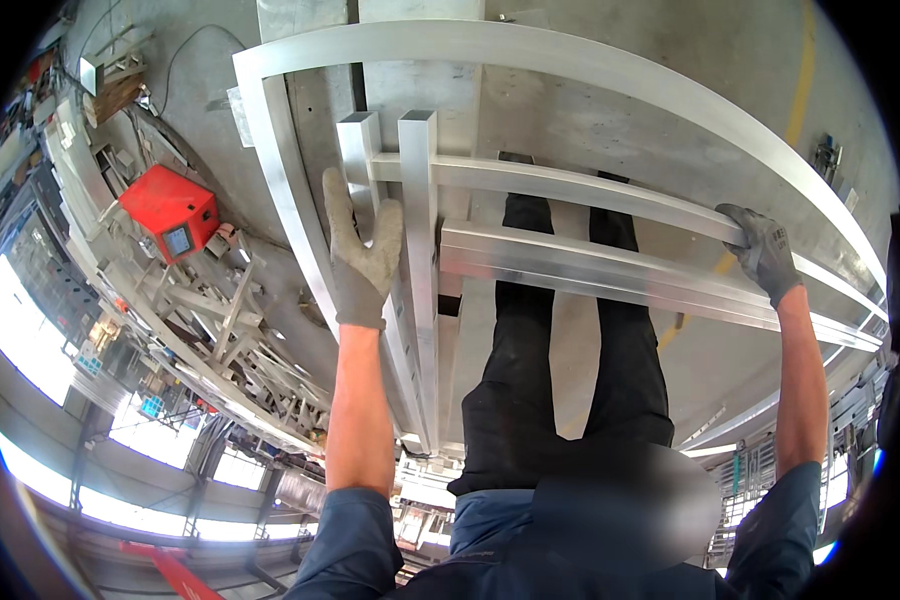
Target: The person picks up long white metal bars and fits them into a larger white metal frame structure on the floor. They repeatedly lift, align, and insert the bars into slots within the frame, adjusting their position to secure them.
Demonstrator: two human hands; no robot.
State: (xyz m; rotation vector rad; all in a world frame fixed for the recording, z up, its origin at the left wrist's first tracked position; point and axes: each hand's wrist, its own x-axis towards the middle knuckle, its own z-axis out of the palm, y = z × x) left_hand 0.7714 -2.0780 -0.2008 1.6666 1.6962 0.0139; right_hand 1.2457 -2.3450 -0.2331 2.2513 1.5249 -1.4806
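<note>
Rail (590,193): in the head view, pale bare metal, probably aluminium, running leftward from the right grip to the posts; likely stiff, fairly light if hollow, smooth enough to slide in a loose hold.
Right hand (767,255): grey-gloved, clamped on the rail well right of the posts, fingers curled over it; the thumb's hold is hard to make out.
Left hand (365,260): gloved, thumb and fingers spread apart, clamped on nothing; it lies over the left post (357,150), contact uncertain.
Hold: wide apart on flat faces should tame the length and limit twisting; cut ends may be sharp.
Right post (419,200): just right of the left hand, square tube with an open end.
Wide rail (590,265): nearer the body than the right grip, broad, flat, softly shiny.
Outer frame (530,45): beyond both hands, bright metal, its bend likely the lens's doing.
Red box (150,205): well left of the left hand, angular, with a small screen (178,241).
Trousers (520,370): between the hands, soft black cloth.
Floor (740,70): beyond the right grip, grey concrete.
</note>
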